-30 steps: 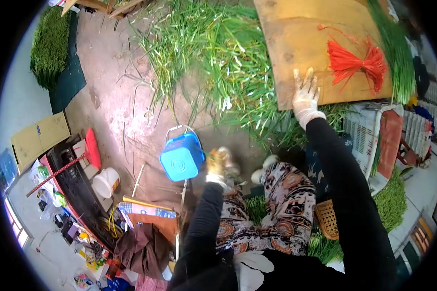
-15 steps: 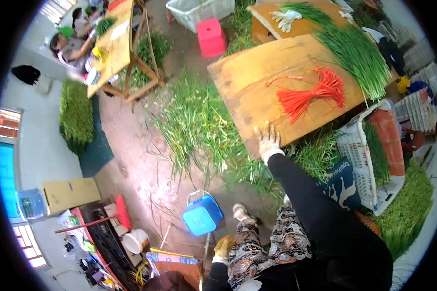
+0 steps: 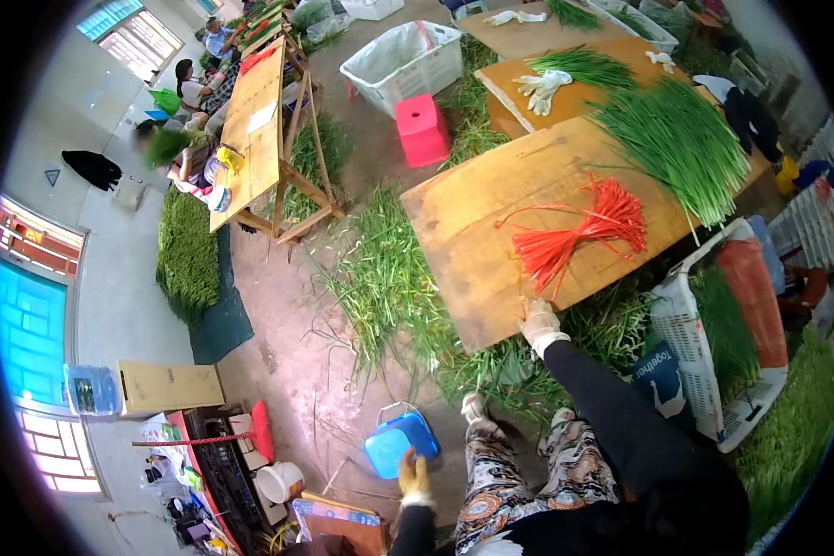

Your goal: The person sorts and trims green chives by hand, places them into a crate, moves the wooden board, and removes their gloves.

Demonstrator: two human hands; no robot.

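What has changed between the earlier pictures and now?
The right hand, earlier spread on the tabletop, has shifted along its near edge toward the red ties, fingers now bent there. The left hand has come in front of the blue bucket, holding nothing visible. The camera looks farther into the room. Ties, green stalks and bucket stayed put.

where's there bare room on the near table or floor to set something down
The wooden tabletop is bare from its left edge to the red ties. Bare floor shows between the dark green mat and the strewn green leaves. It is crowded at the tabletop's right end, where green stalks lie.
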